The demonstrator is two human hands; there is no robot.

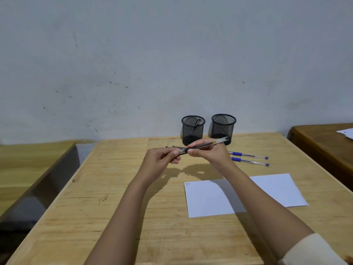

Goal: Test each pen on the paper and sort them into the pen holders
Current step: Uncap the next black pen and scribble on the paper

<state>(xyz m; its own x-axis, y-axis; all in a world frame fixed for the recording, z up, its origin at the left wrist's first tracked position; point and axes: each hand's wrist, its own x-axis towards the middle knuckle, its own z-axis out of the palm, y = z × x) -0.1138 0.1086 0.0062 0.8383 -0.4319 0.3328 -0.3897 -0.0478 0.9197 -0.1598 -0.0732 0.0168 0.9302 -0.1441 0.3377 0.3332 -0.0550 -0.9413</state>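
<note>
I hold a black pen [208,144] level above the table, in front of the holders. My right hand [208,153] grips its clear barrel. My left hand [162,157] pinches its cap end [181,151]. Two black mesh pen holders stand at the back: the left holder [193,131] has one pen inside, the right holder [223,128] looks empty. Two blue pens [248,155] [250,161] lie on the table to the right of my hands. A white paper [206,199] lies at the near right, with a small scribble in its top left corner.
The wooden table [118,188] ends at a grey wall behind the holders. Another wooden table [28,169] stands to the left across a gap. A darker table [324,142] at the right carries a sheet of paper.
</note>
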